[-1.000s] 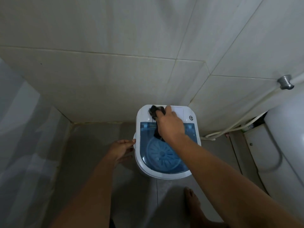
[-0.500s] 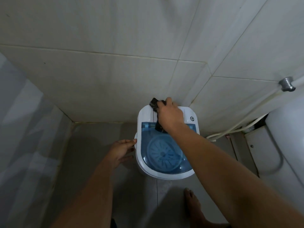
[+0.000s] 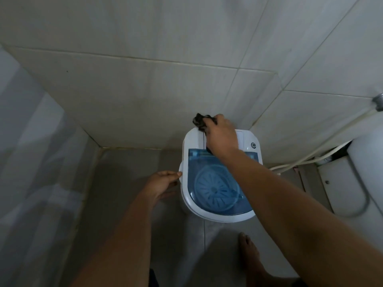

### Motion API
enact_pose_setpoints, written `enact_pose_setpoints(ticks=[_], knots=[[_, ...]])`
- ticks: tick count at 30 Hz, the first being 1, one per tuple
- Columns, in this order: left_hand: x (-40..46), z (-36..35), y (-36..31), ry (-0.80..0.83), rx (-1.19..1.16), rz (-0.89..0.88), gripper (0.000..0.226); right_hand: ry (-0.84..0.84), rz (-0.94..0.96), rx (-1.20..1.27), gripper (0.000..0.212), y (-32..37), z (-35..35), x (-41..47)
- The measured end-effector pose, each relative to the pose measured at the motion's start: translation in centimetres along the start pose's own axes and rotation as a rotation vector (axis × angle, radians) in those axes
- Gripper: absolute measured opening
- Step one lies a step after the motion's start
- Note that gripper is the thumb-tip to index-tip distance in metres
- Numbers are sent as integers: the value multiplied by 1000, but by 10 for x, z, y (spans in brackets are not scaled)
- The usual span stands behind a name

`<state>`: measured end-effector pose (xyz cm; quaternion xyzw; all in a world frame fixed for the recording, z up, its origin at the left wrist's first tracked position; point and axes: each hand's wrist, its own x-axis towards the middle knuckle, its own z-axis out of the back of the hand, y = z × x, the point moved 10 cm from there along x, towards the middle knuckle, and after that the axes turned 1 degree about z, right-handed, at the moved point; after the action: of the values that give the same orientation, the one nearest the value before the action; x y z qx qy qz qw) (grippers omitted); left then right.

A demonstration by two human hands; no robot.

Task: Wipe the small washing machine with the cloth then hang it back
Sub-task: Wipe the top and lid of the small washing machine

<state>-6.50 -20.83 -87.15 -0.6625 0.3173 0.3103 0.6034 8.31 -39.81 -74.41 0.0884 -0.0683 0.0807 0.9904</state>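
Note:
A small white washing machine (image 3: pixel 191 141) with a see-through blue lid (image 3: pixel 215 183) stands on the floor in a tiled corner. My right hand (image 3: pixel 221 137) presses a dark crumpled cloth (image 3: pixel 200 121) onto the white control panel at the machine's far edge; part of the cloth sticks out past the back left of my hand. My left hand (image 3: pixel 162 183) rests against the machine's left side, fingertips touching the rim, fingers slightly curled and holding nothing.
Tiled walls close in behind and to the right of the machine. White hoses (image 3: pixel 310 156) run along the right wall from a metal fitting (image 3: pixel 378 102). A white fixture (image 3: pixel 352 183) stands at right. My bare foot (image 3: pixel 250 255) is on the floor near the machine's front.
My right hand has slid the cloth from the lid's back edge farther away, up to the rear rim of the panel. The left hand has stayed on the machine's side.

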Motion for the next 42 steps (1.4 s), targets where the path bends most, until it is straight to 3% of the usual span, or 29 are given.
enact_pose_setpoints(ticks=[2,7,9,12,14,20,24,28,30,32,35,38,42], knots=[[2,0,-1,9,-6,1,28,-3,33,3,58,21,-5,-24],[5,1,4,25,-26,22,36,139,652,18,49,71,-15,-91],[2,2,3,13,-26,17,31,97,615,-37,49,50,-9,-62],[-4,-1,5,50,-78,57,28,-44,261,-40,51,18,3,-9],[-5,-3,10,91,-153,122,33,-41,147,-38,52,25,-2,-2],[0,1,23,152,-295,225,56,146,523,-39,53,111,-22,-80],[-5,1,22,155,-292,215,57,239,614,84,51,109,-23,-151],[-7,2,18,157,-272,209,53,448,977,94,42,122,-10,-190],[-6,1,17,155,-262,205,51,329,859,125,37,108,10,-144],[-6,2,15,142,-255,204,49,120,527,113,40,66,28,-84],[-5,1,15,129,-228,190,51,49,193,165,42,20,18,-63],[-2,2,17,100,-240,180,47,74,217,184,48,50,-4,-109],[0,0,17,75,-203,164,43,301,487,257,46,76,-9,-194]])
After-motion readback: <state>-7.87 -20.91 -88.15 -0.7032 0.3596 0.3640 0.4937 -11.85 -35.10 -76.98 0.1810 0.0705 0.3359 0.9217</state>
